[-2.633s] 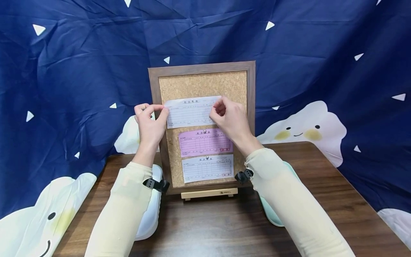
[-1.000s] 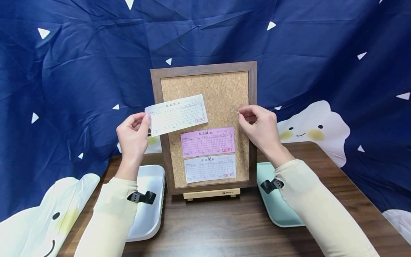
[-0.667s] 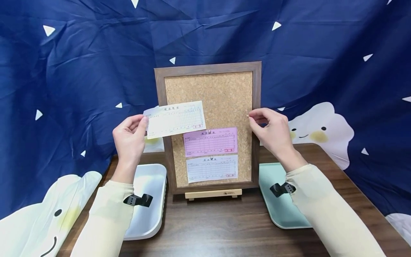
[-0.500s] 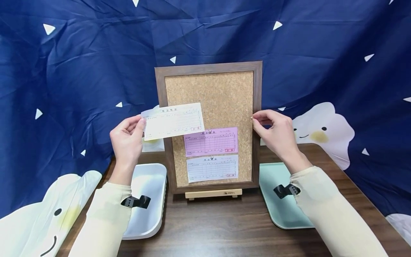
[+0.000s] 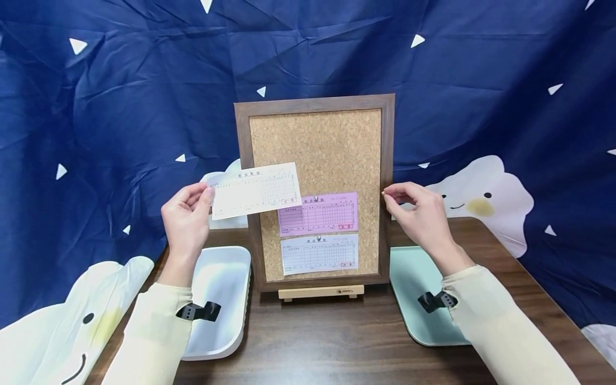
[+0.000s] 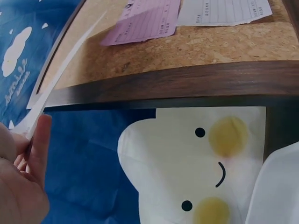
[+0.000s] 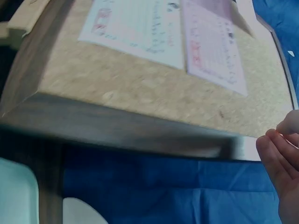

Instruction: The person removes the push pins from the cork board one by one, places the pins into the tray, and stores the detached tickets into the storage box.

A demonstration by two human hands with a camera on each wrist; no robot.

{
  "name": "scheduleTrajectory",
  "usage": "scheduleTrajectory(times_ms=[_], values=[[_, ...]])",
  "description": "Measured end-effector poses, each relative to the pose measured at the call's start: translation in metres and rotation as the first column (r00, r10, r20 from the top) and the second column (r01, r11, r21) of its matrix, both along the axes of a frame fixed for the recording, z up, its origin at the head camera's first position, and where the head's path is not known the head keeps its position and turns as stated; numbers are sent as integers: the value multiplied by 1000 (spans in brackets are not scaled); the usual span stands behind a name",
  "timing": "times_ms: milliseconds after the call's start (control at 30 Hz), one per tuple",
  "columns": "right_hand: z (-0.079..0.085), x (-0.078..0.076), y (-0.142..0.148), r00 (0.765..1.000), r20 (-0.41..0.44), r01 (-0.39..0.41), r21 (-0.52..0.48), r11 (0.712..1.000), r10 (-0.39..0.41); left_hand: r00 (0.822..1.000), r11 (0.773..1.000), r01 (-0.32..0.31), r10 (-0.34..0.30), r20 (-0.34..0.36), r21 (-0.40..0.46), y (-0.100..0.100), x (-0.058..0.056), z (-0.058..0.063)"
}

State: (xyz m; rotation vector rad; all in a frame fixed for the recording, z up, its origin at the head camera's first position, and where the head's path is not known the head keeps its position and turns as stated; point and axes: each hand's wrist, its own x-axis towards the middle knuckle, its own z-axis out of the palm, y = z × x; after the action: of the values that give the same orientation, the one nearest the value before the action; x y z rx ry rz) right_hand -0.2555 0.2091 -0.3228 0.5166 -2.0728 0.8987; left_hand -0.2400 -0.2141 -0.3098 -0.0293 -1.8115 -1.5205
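A cork board (image 5: 315, 144) in a dark wood frame stands on a small wooden easel (image 5: 321, 292). My left hand (image 5: 186, 214) pinches a white receipt slip (image 5: 255, 191) by its left end, off the board and in front of its left side. The slip overlaps a corner of a pink receipt slip (image 5: 332, 214). Below the pink one is another white receipt slip (image 5: 320, 254); each is fixed at its top by a silver pushpin (image 5: 315, 198). At the frame's right edge my right hand (image 5: 425, 216) pinches a tiny shiny pushpin (image 5: 383, 193), mostly covered by fingertips.
On the wooden table (image 5: 317, 342), a white tray (image 5: 226, 299) is left of the board, under my left forearm. A green tray (image 5: 416, 299) lies to the right, partly behind my right sleeve. A blue cloth (image 5: 159, 80) with cloud prints hangs behind.
The upper white slip has come away from the cork in my left hand and moved left and down. My right hand has drawn back to the right with the pushpin.
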Motion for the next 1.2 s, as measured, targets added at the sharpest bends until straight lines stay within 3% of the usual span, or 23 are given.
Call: scheduleTrajectory(times_ms=[200, 733, 1200], values=[[-10, 3, 10, 1000, 6, -1, 8, 1000, 1, 1000, 1000, 20, -20, -11, 4, -4, 3, -3], [-36, 12, 33, 999, 32, 22, -25, 999, -21, 999, 999, -7, 10, 52, -43, -22, 17, -12], [-59, 18, 53, 997, 54, 65, -43, 997, -63, 993, 998, -62, 62, 97, -6, -46, 27, -32]])
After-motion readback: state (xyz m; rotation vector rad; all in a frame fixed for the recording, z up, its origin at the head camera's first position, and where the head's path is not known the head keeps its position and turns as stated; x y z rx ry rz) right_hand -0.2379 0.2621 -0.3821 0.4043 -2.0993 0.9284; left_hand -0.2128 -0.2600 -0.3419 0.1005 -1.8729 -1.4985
